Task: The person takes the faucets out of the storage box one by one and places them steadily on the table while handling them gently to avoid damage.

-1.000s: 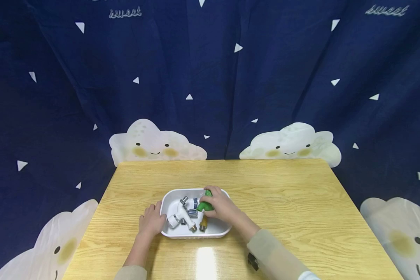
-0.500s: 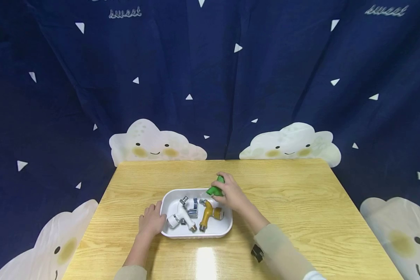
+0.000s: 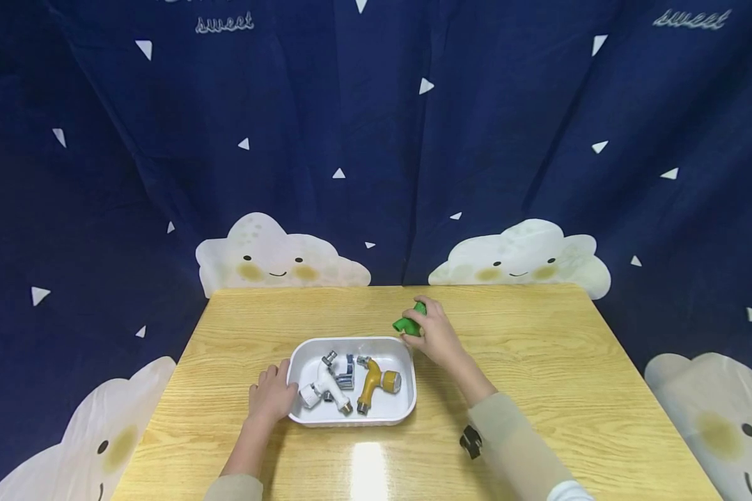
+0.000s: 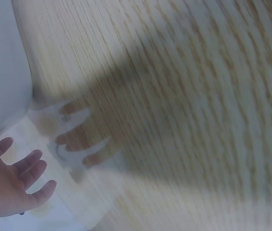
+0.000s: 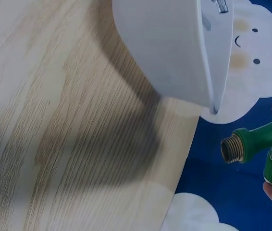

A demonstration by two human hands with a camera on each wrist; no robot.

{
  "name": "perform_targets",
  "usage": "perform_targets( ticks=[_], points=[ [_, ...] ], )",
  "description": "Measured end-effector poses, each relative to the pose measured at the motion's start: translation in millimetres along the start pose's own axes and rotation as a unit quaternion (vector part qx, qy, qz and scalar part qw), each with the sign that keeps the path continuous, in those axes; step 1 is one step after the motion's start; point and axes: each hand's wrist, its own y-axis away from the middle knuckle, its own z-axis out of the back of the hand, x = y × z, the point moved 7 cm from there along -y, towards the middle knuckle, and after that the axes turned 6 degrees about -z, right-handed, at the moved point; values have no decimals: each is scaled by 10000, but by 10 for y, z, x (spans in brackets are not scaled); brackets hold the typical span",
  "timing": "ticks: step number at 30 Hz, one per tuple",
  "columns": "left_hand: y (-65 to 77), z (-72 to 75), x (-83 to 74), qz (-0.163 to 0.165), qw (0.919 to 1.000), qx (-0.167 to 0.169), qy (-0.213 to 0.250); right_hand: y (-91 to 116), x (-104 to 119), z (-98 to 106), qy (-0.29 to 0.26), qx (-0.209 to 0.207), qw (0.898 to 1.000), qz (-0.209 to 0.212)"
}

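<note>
My right hand [image 3: 440, 337] holds a green tap [image 3: 407, 325] above the table, just beyond the tray's far right corner. Its threaded brass end [image 5: 232, 148] and a ribbed green part show in the right wrist view; fingers hide some of the body. At the white tray's [image 3: 351, 422] left end rests my left hand [image 3: 272, 394], touching the rim with loosely spread fingers. Inside the tray lie a white tap [image 3: 329, 383], a yellow tap [image 3: 371, 383] and a chrome tap [image 3: 346, 378], the last partly covered by the white one.
The wooden table [image 3: 526, 362] extends on both sides of the tray. A dark blue curtain [image 3: 376, 139] with cloud prints hangs behind it. A black device [image 3: 471, 441] is at the right forearm.
My right hand has lifted the green tap out of the tray and carried it away from me and to the right, uncovering the yellow tap. My left hand stays put.
</note>
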Motion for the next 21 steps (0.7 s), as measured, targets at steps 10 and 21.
perform_targets(
  ticks=[10,21],
  points=[
    [12,10,-7,11,10000,10,-30,-8,-279,-13,128,44,9989,-452],
    [4,15,1,50,10000,8,-15,29,-506,-128,469,354,9956,-733]
  ],
)
